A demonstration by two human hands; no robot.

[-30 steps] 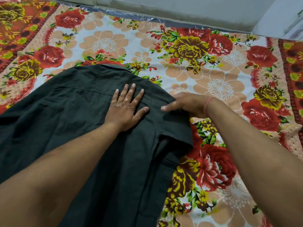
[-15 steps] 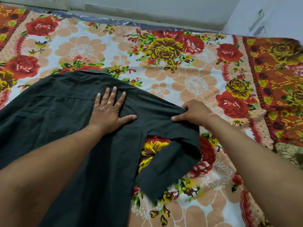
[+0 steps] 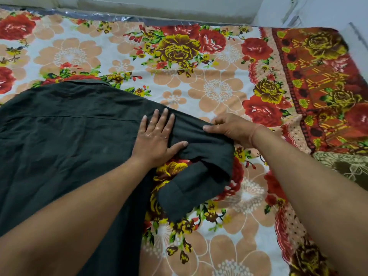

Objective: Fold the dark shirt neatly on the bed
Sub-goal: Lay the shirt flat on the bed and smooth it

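The dark shirt lies back-up across the left half of the bed, collar toward the far wall. My left hand presses flat on its right shoulder, fingers spread. My right hand pinches the top edge of the right short sleeve, which hangs crumpled and pulled away from the body, with flowered sheet showing in the gap below my left thumb.
The bed is covered by a floral sheet with a red patterned border on the right. A brown patterned cloth lies at the right edge. A pale wall runs along the far side.
The right hand has drawn the sleeve outward from the shirt body, opening a gap of sheet. The left hand stays pressed on the shoulder. The camera view has shifted to the right.
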